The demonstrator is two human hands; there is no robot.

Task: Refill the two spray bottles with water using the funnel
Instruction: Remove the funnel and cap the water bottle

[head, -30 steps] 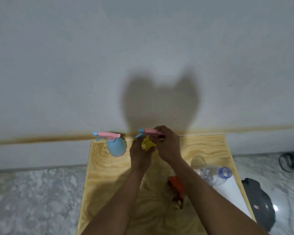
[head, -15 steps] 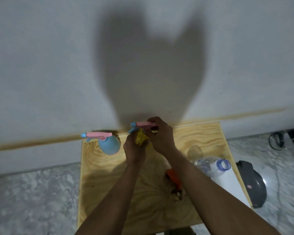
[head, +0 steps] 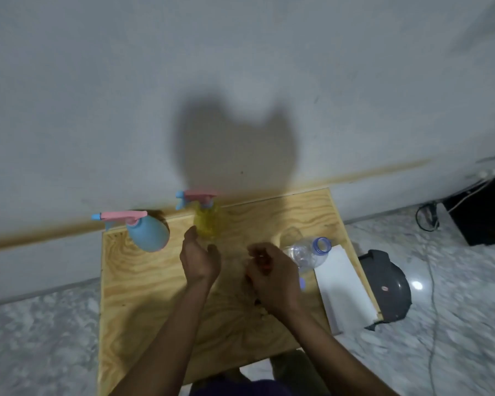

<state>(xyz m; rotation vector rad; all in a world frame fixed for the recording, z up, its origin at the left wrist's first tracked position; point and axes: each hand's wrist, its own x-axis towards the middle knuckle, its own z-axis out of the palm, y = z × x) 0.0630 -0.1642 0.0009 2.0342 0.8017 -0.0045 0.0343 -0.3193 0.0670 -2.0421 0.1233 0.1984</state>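
From the head camera, a pale plywood bench (head: 143, 295) stands against a grey plastered wall (head: 240, 67), on a mottled grey marble floor (head: 35, 338).

At the far left corner of the bench stands a round light-blue spray bottle (head: 149, 234) with a pink trigger head and a blue nozzle pointing left. To its right, at the far edge beside the wall, a translucent yellow spray bottle (head: 207, 224) stands upright with the same kind of pink head and blue nozzle in place; the two are near each other but apart.

The left hand (head: 200, 258) hangs just in front of the yellow bottle, fingers relaxed and spread, thumb apart, holding nothing; a fingertip is close to the bottle's base, and contact cannot be told.

The right hand (head: 272, 277) is lower and to the right, blurred, with fingers curled inward over something reddish-orange that shows only in slivers at the fingertips; whether it grips that thing cannot be told.

Just right of this hand a clear plastic water bottle (head: 306, 252) with a blue neck ring lies tilted, its mouth uncapped and pointing away to the right. Beside it a white rectangular sheet (head: 343, 287) lies along the bench's right edge.

On the floor to the right sits a dark grey rounded object (head: 389, 287), and further back a black box (head: 486, 210) with cables.
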